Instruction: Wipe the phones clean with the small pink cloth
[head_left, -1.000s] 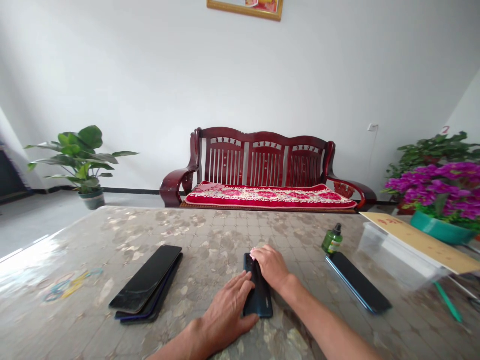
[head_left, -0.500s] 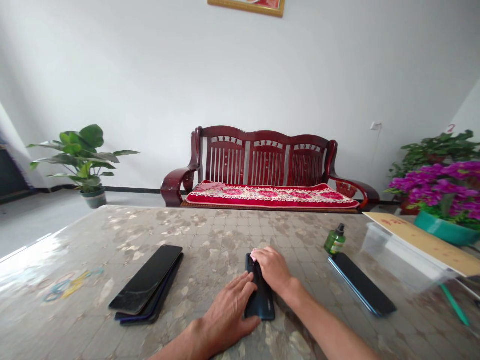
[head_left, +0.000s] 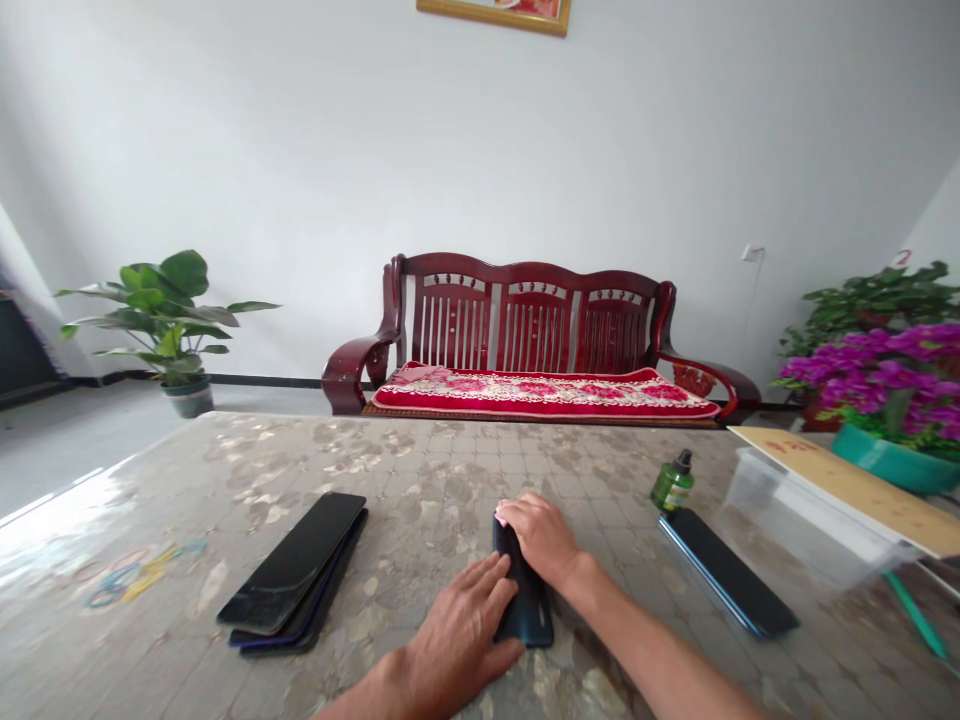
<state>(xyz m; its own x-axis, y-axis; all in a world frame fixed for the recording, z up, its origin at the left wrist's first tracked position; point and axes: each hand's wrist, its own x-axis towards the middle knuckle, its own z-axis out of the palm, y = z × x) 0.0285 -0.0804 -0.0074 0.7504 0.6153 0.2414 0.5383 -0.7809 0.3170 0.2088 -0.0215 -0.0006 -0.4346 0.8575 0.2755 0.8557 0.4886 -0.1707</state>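
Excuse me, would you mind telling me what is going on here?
A person's left hand rests on a dark phone lying on the table. The right hand holds a small pink thing against the phone's far end. A stack of phones lies to the left; another phone and a green bottle are to the right.

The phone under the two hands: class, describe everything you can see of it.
The phone is a slim, dark blue slab with a glossy surface and a small pale mark toward its near end, so probably face down. It lies on the patterned table, pointing away from the person. The left hand rests over its left edge, thumb by the near end; the right hand covers part of the far end, pinching what looks like a pink scrap.
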